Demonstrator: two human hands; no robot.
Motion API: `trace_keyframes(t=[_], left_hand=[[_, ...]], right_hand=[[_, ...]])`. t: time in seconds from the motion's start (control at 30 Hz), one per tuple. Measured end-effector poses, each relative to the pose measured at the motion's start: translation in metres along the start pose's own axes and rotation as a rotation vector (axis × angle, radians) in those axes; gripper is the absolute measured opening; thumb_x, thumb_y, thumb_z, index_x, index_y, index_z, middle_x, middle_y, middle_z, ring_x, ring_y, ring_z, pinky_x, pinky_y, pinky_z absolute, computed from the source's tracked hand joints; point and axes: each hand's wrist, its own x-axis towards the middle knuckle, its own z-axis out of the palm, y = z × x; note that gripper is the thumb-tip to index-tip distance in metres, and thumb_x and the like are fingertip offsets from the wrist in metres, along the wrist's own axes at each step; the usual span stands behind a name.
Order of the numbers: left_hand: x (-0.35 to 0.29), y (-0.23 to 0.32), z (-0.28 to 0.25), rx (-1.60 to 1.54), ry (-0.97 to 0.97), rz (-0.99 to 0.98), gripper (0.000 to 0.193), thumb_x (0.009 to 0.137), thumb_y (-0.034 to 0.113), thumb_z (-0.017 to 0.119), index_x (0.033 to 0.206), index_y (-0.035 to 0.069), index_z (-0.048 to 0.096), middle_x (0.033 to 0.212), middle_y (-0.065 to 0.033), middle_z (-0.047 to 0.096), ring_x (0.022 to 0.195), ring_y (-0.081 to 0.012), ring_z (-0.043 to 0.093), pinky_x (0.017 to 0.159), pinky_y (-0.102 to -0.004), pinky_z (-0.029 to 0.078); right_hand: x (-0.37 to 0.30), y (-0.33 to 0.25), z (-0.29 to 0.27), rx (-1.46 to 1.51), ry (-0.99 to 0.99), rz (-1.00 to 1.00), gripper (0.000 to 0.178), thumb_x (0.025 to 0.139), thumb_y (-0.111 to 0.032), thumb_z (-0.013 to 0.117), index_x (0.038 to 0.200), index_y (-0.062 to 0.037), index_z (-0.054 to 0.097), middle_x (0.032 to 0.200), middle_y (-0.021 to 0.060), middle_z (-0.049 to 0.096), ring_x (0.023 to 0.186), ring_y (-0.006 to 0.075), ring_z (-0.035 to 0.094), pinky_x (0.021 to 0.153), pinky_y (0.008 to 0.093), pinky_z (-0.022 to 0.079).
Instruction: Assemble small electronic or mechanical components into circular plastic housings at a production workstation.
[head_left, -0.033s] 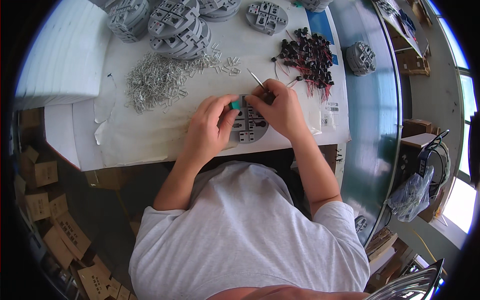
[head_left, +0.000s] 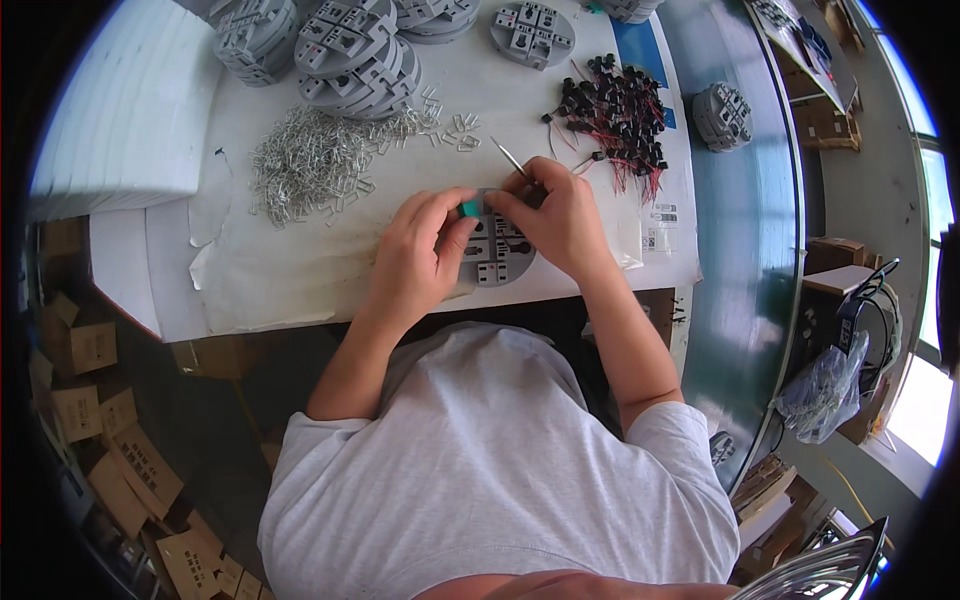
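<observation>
A round grey plastic disc point(head_left: 497, 268) with raised blocks and slots lies near the table's front edge, under both hands. My left hand point(head_left: 418, 245) is at its left side, with a small green block point(head_left: 468, 209) pinched between thumb and fingers. Over the disc's upper right part, my right hand point(head_left: 558, 215) is closed around a thin tool with a pale metal shaft point(head_left: 509, 155). That shaft points up and left, away from the disc; its handle is hidden in the fingers. The right thumb and fingertip meet close to the disc's top edge.
Left of centre lies a pile of bent metal clips point(head_left: 310, 160). Small black parts with red wires point(head_left: 615, 115) are heaped at the right. Stacked grey discs point(head_left: 350, 65) stand at the back, beside another disc point(head_left: 533, 36). White foam sheets point(head_left: 125, 110) rise at the left.
My right thumb has shifted very slightly left over the disc, and the tool's shaft has moved a little with it. My left hand looks the same.
</observation>
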Motion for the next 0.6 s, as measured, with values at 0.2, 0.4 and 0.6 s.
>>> trace_keyframes(t=[0.2, 0.4, 0.6], left_hand=[[0.011, 0.002, -0.001, 0.146, 0.012, 0.088, 0.023, 0.099, 0.011, 0.071, 0.121, 0.005, 0.068, 0.098, -0.0118, 0.068, 0.087, -0.0322, 0.067, 0.078, -0.0457, 0.053], [0.032, 0.018, 0.003, 0.42, -0.144, 0.253, 0.027, 0.095, 0.015, 0.074, 0.121, 0.008, 0.07, 0.1, -0.0104, 0.07, 0.089, -0.0315, 0.069, 0.079, -0.0458, 0.053], [0.043, 0.031, 0.007, 0.597, -0.355, 0.203, 0.03, 0.094, 0.018, 0.075, 0.122, 0.008, 0.071, 0.097, -0.0099, 0.07, 0.089, -0.0309, 0.07, 0.078, -0.0449, 0.054]], right_hand=[[0.005, 0.006, -0.004, 0.226, 0.035, 0.1, 0.037, 0.104, -0.034, 0.074, 0.091, 0.0011, 0.073, 0.078, 0.0, 0.069, 0.071, 0.0053, 0.058, 0.063, 0.0268, 0.047], [0.005, 0.011, -0.013, 0.342, -0.009, 0.139, 0.037, 0.105, -0.034, 0.071, 0.092, 0.0004, 0.074, 0.078, -0.0017, 0.068, 0.071, 0.0042, 0.055, 0.063, 0.026, 0.045], [0.004, 0.018, -0.005, 0.375, 0.05, 0.037, 0.035, 0.106, -0.032, 0.07, 0.093, -0.0004, 0.074, 0.077, -0.0026, 0.066, 0.068, 0.0038, 0.052, 0.06, 0.0252, 0.042]])
